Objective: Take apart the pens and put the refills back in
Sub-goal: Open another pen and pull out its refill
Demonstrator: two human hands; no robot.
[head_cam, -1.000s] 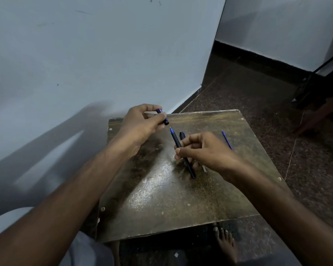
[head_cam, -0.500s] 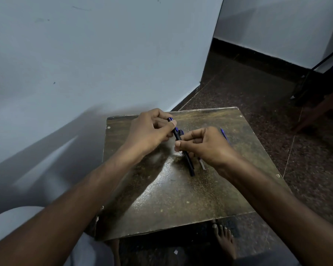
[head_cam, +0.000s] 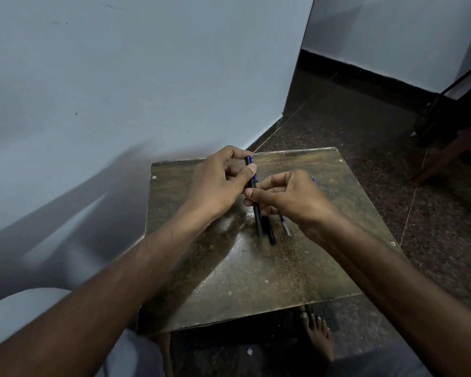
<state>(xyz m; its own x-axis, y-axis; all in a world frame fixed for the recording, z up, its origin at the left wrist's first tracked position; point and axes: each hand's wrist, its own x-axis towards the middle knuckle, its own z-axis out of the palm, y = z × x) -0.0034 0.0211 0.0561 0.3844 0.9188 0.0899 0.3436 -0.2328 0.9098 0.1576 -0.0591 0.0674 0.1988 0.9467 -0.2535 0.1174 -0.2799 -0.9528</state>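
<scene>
Both hands: left hand (head_cam: 218, 183) and right hand (head_cam: 288, 197) pinched one black pen (head_cam: 254, 186).
Risk: cap end could've cross-threaded if twisted crooked.
Loose refill (head_cam: 285, 227): might've rolled off the table (head_cam: 256, 281).

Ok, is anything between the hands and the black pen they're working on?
Nothing visible. The left hand pinches the black pen near its top, the right hand grips its middle. A second pen lies beside it on the table.

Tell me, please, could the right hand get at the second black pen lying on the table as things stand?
Probably not yet: the right hand grips the held pen, though the second black pen lies uncovered just beneath it.
</scene>
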